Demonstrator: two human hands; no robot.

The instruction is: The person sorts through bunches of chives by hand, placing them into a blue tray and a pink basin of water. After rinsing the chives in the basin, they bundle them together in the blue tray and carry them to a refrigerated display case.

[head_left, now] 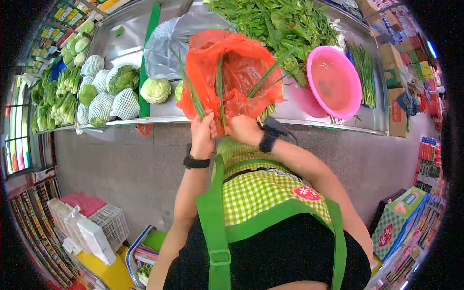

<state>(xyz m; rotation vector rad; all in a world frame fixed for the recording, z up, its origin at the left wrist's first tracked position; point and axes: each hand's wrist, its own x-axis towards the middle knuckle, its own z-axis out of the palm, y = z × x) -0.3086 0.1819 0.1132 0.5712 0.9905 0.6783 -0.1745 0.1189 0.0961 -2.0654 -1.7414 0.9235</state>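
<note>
A red plastic bag (pixel 200 50) stands open at the near edge of the metal counter, its mouth toward me. Several long, narrow green leaves (pixel 194 94) cross its rim and opening. My left hand (pixel 203 131) is closed at the bag's near left side, with a long leaf rising from its fingers. Beside it, my right hand (pixel 244 129) is closed on the bag's near edge; its fingertips are partly hidden. Behind the red bag lies a grey translucent plastic bag (pixel 166 46).
Leafy greens (pixel 290 29) are heaped behind the bag. A pink basin (pixel 310 72) holding water stands right, beside thin green stalks (pixel 361 72). Left are a cabbage (pixel 155 91), a green divider (pixel 147 63) and net-wrapped cabbages (pixel 102 107). The counter's metal rim (pixel 164 120) runs along the front.
</note>
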